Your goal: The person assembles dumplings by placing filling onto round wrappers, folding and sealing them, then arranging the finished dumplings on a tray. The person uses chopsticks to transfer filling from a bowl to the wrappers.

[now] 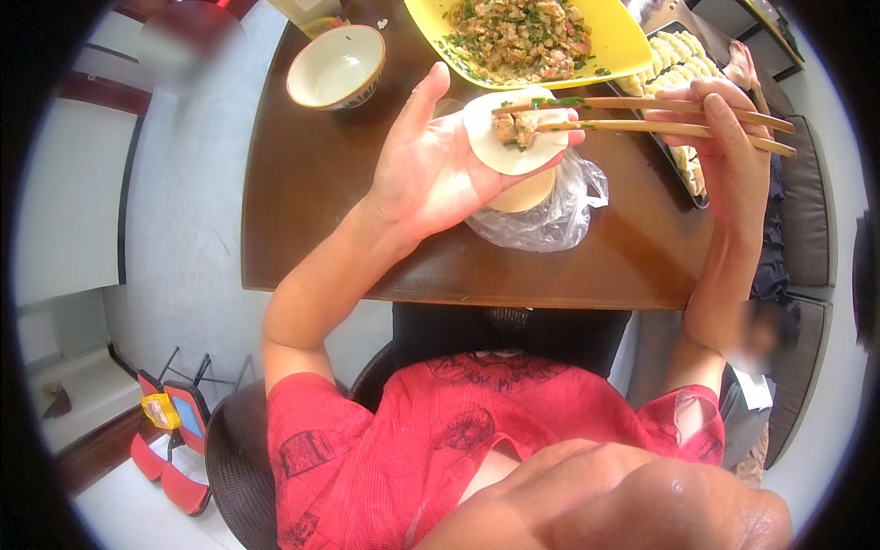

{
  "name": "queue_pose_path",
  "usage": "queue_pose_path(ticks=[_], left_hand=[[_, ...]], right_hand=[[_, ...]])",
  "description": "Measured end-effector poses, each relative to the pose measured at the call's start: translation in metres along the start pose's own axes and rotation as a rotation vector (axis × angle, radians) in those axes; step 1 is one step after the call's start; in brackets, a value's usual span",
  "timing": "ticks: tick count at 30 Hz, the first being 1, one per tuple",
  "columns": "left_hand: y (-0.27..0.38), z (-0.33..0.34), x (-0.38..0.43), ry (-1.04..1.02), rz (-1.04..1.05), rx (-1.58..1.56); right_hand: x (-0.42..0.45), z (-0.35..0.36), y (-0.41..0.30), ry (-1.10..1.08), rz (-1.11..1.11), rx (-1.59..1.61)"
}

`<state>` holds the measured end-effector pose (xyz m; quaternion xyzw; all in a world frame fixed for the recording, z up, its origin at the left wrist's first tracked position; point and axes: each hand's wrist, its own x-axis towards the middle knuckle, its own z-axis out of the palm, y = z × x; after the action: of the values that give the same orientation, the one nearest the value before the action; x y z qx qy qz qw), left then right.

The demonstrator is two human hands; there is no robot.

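A round dough wrapper (509, 157) lies on the fingers of my left hand (440, 165), whose palm faces up with the thumb spread away. A small lump of meat filling with green bits (517, 130) sits on the wrapper. My right hand (732, 148) grips a pair of wooden chopsticks (639, 126), their tips at the filling. Under my left hand, a clear plastic bag (550, 223) holds more round wrappers (526, 194), partly hidden. Beyond the hands stands a yellow bowl (622, 51) of chopped meat and green filling (522, 41).
A white bowl with a patterned outside (337, 69) stands at the back left of the brown wooden table (426, 275). Behind my right hand, a dark tray (700, 201) holds rows of folded dumplings (670, 58). Another person (756, 344) is on the grey sofa (811, 206) at the right.
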<state>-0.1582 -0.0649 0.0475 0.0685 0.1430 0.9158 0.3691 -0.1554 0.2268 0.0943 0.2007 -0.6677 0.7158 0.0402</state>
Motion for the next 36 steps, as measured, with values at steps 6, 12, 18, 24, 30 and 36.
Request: queue_pose_path(ticks=[6,12,18,24,30,36], left_hand=[[-0.001,-0.001,-0.002,-0.016,-0.018,0.026],[-0.001,-0.002,-0.001,0.000,-0.037,0.072],[-0.004,-0.001,-0.002,0.014,-0.043,0.124],[-0.006,0.001,-0.003,0.028,-0.057,0.125],[-0.006,0.000,-0.003,0.019,-0.090,0.094],[-0.006,-0.002,-0.003,0.023,-0.101,0.088]], right_hand=[[0.003,-0.016,-0.003,0.017,-0.078,-0.051],[0.004,-0.029,-0.006,0.052,-0.094,-0.034],[0.003,-0.017,0.001,-0.012,-0.009,-0.033],[0.003,-0.023,-0.001,-0.026,-0.025,-0.003],[0.006,-0.023,0.007,-0.015,0.015,-0.002],[0.007,-0.025,0.007,0.002,0.003,0.045]])
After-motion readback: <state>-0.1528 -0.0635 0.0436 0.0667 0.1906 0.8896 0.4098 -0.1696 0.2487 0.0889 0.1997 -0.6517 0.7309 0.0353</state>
